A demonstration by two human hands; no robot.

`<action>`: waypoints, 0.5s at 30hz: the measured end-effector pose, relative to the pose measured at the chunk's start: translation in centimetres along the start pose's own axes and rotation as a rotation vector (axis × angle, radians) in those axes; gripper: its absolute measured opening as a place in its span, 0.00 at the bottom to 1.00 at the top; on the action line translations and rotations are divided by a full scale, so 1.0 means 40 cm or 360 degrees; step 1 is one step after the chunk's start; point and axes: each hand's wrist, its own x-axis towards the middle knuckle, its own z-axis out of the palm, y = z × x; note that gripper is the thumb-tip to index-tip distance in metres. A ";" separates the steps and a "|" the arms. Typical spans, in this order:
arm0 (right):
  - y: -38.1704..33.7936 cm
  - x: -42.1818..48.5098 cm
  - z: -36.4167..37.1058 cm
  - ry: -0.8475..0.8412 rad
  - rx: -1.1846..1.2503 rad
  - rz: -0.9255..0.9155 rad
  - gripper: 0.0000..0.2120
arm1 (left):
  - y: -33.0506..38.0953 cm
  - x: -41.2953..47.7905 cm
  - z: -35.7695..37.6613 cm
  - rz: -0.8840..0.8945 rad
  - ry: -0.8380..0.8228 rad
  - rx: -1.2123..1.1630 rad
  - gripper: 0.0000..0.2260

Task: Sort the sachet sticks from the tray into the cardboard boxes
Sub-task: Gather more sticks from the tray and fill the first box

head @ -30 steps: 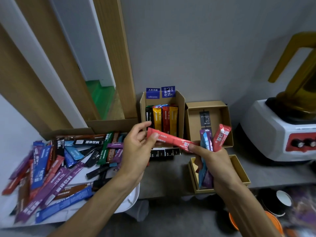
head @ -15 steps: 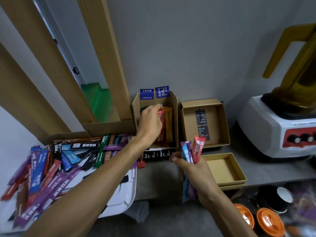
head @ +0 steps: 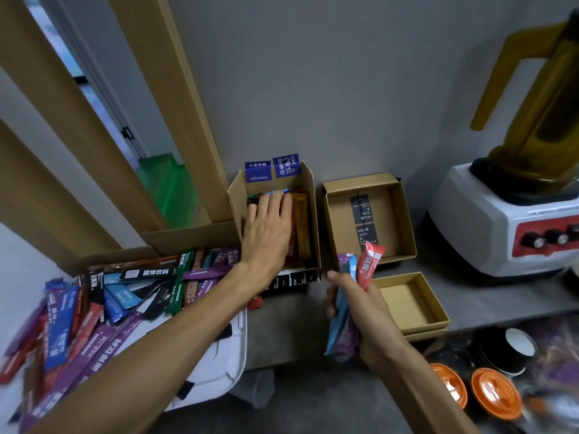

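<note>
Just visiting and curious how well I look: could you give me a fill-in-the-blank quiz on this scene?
The left hand presses flat on sticks in the tall cardboard box with ____ labels.
The right hand grips a bunch of sachet sticks; the one reaching highest is ____.
The loose pile of sticks lies on a ____ tray.
Missing words: blue, red, white.

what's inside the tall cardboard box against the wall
Sachet sticks sit in the tall cardboard box: orange, red, blue and green show. The left hand covers the rest, hiding their count.
</note>
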 end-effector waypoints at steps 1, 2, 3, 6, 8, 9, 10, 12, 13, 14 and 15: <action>-0.005 -0.001 0.003 -0.0006 0.0106 0.0022 0.11 | 0.003 0.002 0.000 -0.0008 -0.0020 0.0042 0.34; -0.011 -0.003 0.005 -0.0012 0.0198 0.0038 0.10 | 0.005 0.006 -0.001 -0.0009 -0.0043 0.0074 0.35; -0.019 -0.005 0.008 -0.0010 0.0271 0.0051 0.08 | 0.008 0.010 -0.002 -0.0007 -0.0060 0.0088 0.35; -0.040 -0.001 0.012 0.0066 0.0351 0.0063 0.10 | 0.008 0.013 -0.014 -0.0010 -0.0078 0.0051 0.36; -0.051 0.010 0.007 0.0109 0.0338 -0.0034 0.13 | 0.010 0.000 -0.043 -0.0008 -0.0009 -0.0107 0.34; -0.056 0.014 0.004 0.0115 0.0347 -0.0095 0.15 | 0.012 -0.014 -0.068 -0.0020 0.0017 -0.0284 0.30; -0.060 0.018 0.001 0.0127 0.0351 -0.0148 0.17 | 0.015 -0.032 -0.095 -0.0055 -0.0003 -0.0544 0.23; -0.071 0.023 -0.002 0.0146 0.0378 -0.0236 0.17 | 0.020 -0.080 -0.155 -0.0188 -0.0248 -0.1144 0.09; -0.075 0.023 0.000 0.0131 0.0386 -0.0272 0.16 | 0.023 -0.105 -0.178 -0.0281 -0.0445 -0.1436 0.08; -0.076 0.025 0.002 0.0104 0.0371 -0.0300 0.15 | 0.026 -0.128 -0.195 -0.0398 -0.0643 -0.1673 0.09; -0.076 0.024 0.005 0.0069 0.0342 -0.0318 0.13 | 0.030 -0.147 -0.206 -0.0529 -0.0809 -0.1846 0.11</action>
